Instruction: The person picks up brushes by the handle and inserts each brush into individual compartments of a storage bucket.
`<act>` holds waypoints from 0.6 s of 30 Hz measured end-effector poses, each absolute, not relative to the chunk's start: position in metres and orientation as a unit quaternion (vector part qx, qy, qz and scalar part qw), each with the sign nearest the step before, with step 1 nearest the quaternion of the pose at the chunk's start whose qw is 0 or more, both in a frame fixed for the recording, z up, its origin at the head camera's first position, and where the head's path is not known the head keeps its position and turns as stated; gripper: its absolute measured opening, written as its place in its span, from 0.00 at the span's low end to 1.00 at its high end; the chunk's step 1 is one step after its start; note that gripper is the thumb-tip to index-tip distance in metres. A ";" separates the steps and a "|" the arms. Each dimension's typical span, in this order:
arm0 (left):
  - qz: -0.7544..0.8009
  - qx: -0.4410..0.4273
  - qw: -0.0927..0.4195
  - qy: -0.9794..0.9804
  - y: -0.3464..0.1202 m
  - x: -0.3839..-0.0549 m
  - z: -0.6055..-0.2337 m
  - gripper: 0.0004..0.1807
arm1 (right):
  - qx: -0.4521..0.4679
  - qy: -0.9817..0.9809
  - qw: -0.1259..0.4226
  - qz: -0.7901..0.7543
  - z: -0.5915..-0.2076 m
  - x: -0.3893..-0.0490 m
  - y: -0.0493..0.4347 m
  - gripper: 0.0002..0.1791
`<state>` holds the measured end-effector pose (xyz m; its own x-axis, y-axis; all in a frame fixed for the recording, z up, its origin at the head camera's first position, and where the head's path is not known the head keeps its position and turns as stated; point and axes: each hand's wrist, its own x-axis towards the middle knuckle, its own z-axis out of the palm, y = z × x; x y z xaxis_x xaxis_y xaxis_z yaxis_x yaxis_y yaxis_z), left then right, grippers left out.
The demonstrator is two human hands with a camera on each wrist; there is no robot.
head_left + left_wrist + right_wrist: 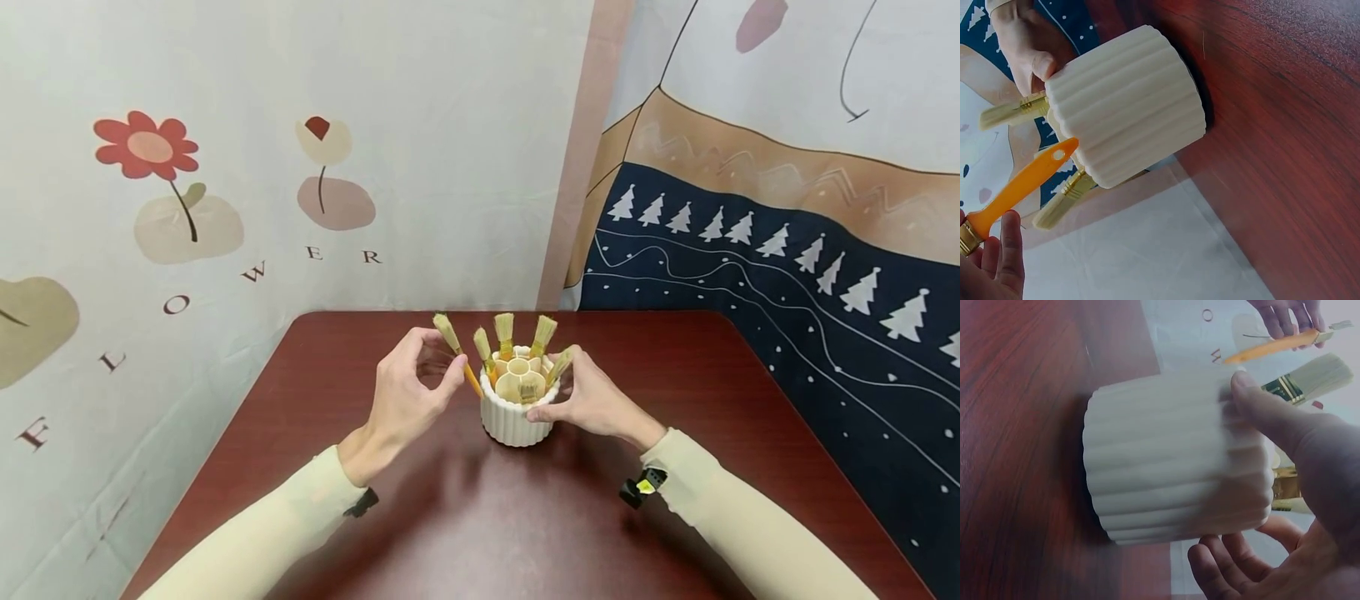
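On the table stands a white ribbed brush holder [517,427] with round compartments, and several flat bristle brushes stand in it, bristles up. My right hand [600,400] holds the holder by its right side, thumb on the near wall near the rim and fingers around the far side. To the left, my left hand [405,392] pinches a paintbrush [1025,187] by the metal band and upper handle. Its orange handle slants down, with the tip close to the holder's rim; the bristles point up. In the right wrist view that handle [1275,347] appears outside the holder.
A dark red wooden table [480,533] carries the holder near its back edge. Behind it hangs a pale cloth [450,167] printed with flowers and letters, and a navy cloth [675,275] with white trees hangs to the right.
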<state>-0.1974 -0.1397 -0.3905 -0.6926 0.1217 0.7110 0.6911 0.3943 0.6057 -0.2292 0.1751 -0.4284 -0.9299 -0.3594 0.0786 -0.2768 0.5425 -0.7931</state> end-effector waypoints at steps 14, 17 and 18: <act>-0.505 -0.276 0.308 -0.758 -0.135 -0.198 -0.388 0.14 | -0.140 0.900 0.025 -0.411 -0.426 -0.219 0.167 0.49; -0.506 -0.279 0.305 -0.757 -0.134 -0.197 -0.388 0.14 | -0.134 0.903 0.021 -0.407 -0.424 -0.217 0.164 0.51; -0.507 -0.280 0.303 -0.757 -0.134 -0.197 -0.388 0.14 | -0.130 0.905 0.019 -0.405 -0.424 -0.217 0.164 0.52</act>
